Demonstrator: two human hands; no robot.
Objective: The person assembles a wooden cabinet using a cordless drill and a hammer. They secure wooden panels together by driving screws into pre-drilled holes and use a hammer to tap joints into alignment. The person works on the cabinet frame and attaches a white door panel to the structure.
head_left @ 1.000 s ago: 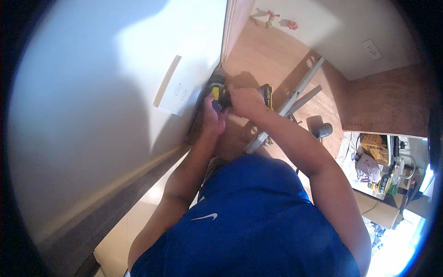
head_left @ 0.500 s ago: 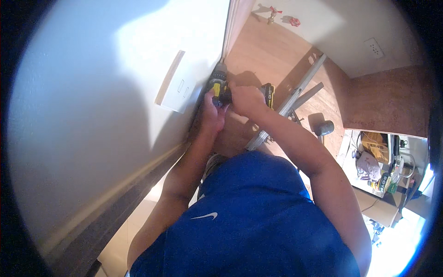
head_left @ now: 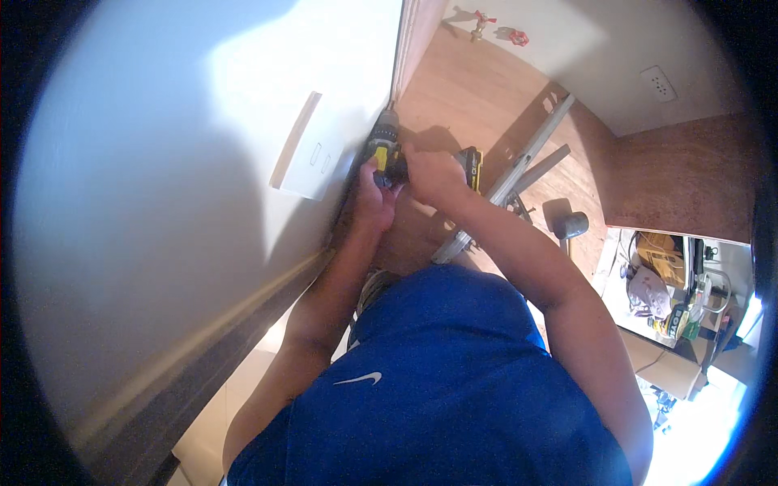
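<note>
A black and yellow cordless drill (head_left: 382, 151) lies between both my hands, its chuck pointing away from me at the strip along the edge of the white wall panel (head_left: 243, 211). My right hand (head_left: 435, 177) is wrapped round its grip, and the battery end shows beyond the knuckles. The back of the drill body rests in my left hand (head_left: 376, 200), whose fingers close on it from below. Where the bit meets the strip is too small to make out.
A long metal bar (head_left: 531, 154) slants over the wooden board (head_left: 454, 89) right of my hands. A dark-headed mallet (head_left: 572, 225) lies beside it. Red-handled taps (head_left: 480, 24) and an outlet (head_left: 659, 83) are on the far wall. A cluttered shelf (head_left: 624, 316) stands at right.
Almost nothing differs. The view has shifted very slightly, while both hands and the drill keep their place.
</note>
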